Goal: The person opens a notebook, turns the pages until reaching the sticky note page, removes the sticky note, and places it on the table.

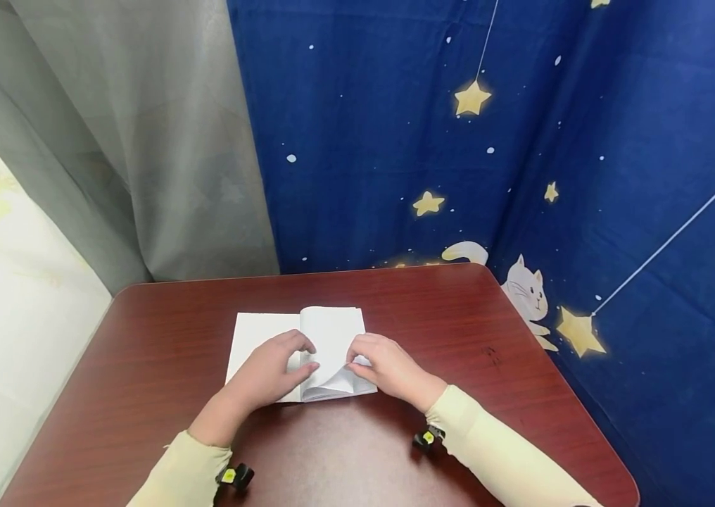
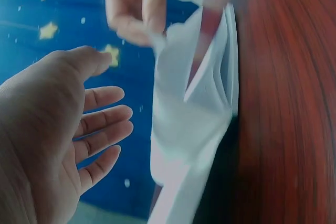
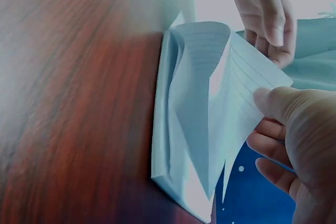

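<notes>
An open white lined-paper notebook (image 1: pixel 307 352) lies in the middle of the dark red wooden desk (image 1: pixel 459 324). The left hand (image 1: pixel 269 373) rests on its left page, fingers relaxed. The right hand (image 1: pixel 386 366) pinches a lifted, curling page (image 3: pixel 231 93) at its corner.

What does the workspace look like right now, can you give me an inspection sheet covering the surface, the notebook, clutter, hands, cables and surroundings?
Surface: dark red wooden table, glossy.
Job's things: white lined notebook lying open on the table; one page lifted and curling at its near corner.
Clutter: nothing seen.
Hands: left hand rests on the open notebook, fingers relaxed; right hand pinches the lifted page.
Cables: nothing seen; a small black and yellow clip shows at each wrist.
Surroundings: blue curtain with stars and a cat behind and to the right; grey curtain to the left.
</notes>
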Demonstrator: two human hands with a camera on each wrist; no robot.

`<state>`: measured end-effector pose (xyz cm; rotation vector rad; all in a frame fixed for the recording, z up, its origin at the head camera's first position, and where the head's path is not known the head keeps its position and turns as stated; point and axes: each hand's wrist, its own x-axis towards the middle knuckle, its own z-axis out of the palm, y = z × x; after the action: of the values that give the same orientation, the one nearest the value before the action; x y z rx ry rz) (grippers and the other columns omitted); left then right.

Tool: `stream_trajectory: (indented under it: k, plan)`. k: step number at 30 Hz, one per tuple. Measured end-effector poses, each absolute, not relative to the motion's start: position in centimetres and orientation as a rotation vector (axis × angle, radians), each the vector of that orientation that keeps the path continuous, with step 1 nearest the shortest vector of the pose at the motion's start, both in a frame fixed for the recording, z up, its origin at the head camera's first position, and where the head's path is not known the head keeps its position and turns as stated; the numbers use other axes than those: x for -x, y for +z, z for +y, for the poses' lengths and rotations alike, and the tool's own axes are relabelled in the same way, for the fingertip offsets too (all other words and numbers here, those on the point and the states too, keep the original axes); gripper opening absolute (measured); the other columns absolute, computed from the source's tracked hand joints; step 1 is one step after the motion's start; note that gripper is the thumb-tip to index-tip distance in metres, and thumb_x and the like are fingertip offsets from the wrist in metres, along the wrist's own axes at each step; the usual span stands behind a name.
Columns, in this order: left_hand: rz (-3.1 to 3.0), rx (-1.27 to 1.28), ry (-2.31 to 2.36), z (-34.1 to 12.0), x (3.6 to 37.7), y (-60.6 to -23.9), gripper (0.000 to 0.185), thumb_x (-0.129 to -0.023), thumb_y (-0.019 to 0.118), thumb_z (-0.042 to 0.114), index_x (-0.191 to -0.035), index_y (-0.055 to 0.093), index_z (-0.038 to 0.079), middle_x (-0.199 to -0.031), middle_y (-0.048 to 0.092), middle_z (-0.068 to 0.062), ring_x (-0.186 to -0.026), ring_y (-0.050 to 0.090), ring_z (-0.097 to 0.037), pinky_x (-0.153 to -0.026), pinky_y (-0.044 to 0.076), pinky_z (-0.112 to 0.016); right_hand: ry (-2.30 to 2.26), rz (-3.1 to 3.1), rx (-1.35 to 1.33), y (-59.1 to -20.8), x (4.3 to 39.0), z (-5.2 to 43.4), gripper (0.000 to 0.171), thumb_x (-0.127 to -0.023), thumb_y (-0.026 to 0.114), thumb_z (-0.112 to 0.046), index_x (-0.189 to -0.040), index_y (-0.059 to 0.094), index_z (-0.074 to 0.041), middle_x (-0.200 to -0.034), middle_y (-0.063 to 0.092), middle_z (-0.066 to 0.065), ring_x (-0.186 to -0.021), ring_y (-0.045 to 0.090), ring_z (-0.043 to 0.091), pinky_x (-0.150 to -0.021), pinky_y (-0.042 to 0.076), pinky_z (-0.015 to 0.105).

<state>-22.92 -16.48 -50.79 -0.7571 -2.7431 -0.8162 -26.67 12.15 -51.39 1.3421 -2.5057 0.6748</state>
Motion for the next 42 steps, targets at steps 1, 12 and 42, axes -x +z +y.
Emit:
stream_trajectory:
  k: [1,12,42]
  plan:
    - [-2.743,0.768,-0.822,-16.0,22.8,-50.6,0.025,-0.1,0.083,0.033,-0.116,0.075,0.015,-0.117,0.074,0.001,-0.11,0.072,-0.023,-0.1,0.059,-0.049,0.68,-2.496,-1.341,-51.3,26.7,12.0,0.016,-0.1,0.085,-0.016,-0.101,0.069,-0.02,-0.101,0.072,-0.007,-0.097,0.069,0.015,-0.09,0.058,0.031]
    - [-2.645,0.796,-0.811,-12.9,22.6,-50.1,0.027,-0.097,0.085,0.039,-0.109,0.074,0.018,-0.107,0.073,0.002,-0.099,0.072,-0.019,-0.091,0.061,-0.044,0.699,-2.398,-1.383,-50.0,26.9,11.1,0.019,-0.098,0.087,-0.013,-0.1,0.069,-0.019,-0.098,0.071,-0.006,-0.1,0.066,0.014,-0.093,0.056,0.033]
    - [-2.672,0.663,-0.705,-16.2,21.5,-48.0,0.023,-0.095,0.077,0.019,-0.084,0.059,0.029,-0.075,0.055,0.015,-0.07,0.05,-0.005,-0.066,0.047,-0.031,0.692,-2.352,-1.271,-50.7,27.6,13.3,0.036,-0.094,0.09,-0.019,-0.12,0.068,-0.01,-0.118,0.066,0.001,-0.1,0.062,0.016,-0.093,0.056,0.033]
